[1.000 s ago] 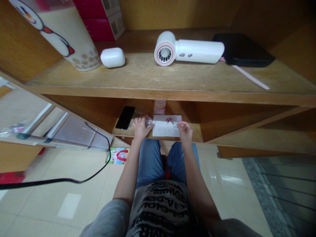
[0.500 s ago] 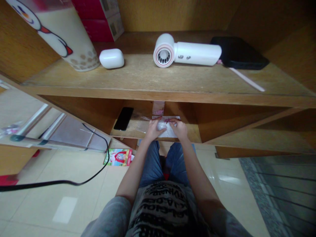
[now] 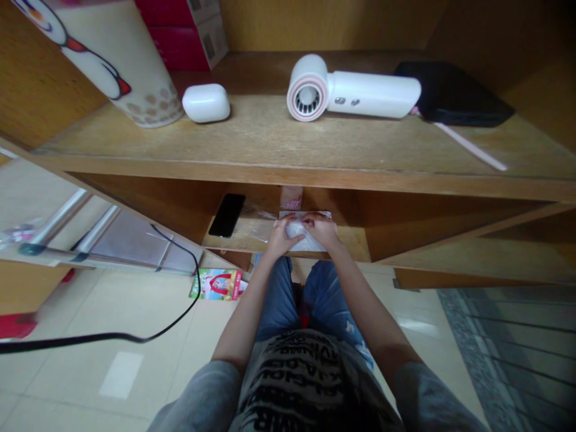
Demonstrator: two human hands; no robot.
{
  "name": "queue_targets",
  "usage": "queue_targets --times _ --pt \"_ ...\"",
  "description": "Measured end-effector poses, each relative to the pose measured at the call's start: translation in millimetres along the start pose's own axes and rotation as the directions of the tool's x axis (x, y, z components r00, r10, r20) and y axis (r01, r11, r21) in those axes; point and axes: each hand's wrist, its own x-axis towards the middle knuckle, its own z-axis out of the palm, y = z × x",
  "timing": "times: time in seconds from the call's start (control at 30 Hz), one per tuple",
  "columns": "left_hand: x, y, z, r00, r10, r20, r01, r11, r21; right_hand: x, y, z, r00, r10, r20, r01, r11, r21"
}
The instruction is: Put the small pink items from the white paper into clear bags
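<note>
On the lower shelf, a white sheet [image 3: 315,242] lies under both hands. A rounded whitish thing [image 3: 295,228] rests on it; its kind is too small to make out. My left hand [image 3: 279,237] lies at its left side, thumb stretched apart from the fingers. My right hand [image 3: 322,230] is over the right part, fingers curled and pinched together; anything in them is hidden. Behind the sheet sits a small clear packet [image 3: 291,198] with tiny pink pieces. Left of my left hand is a crumpled clear plastic wrapper [image 3: 261,228].
A black phone [image 3: 227,215] lies at the lower shelf's left. The upper shelf [image 3: 252,141] overhangs my hands, bearing a milk tea cup [image 3: 148,90], white case [image 3: 206,103], handheld fan [image 3: 373,95] and black flat object [image 3: 468,96]. A black cable [image 3: 135,338] hangs at left.
My right hand's fingers have drawn in and now cover the small pink pieces seen on the sheet before. My left hand has barely moved. The view has shifted slightly.
</note>
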Motion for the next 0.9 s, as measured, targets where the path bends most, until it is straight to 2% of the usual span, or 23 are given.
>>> queue_targets --times 0.23,0.57,0.77,0.9 --pt "0.6 1.9 -1.7 0.999 -0.029 0.03 0.029 0.999 0.023 0.7 -0.9 3.9 0.999 0.028 -0.032 -0.026 0.999 0.046" --pt "0.6 -0.5 0.6 0.999 -0.038 0.025 0.037 0.999 0.016 -7.4 1.5 2.2 0.992 0.117 -0.054 -0.101 0.965 0.24" --pt "0.6 1.0 -0.6 0.999 -0.033 0.018 0.033 0.999 -0.001 -8.2 2.6 3.4 0.992 0.125 -0.027 -0.113 0.954 0.279" --pt "0.9 1.1 -0.8 0.999 -0.047 0.025 0.047 0.999 -0.003 -7.7 7.2 1.3 0.982 0.175 -0.067 -0.15 0.948 0.282"
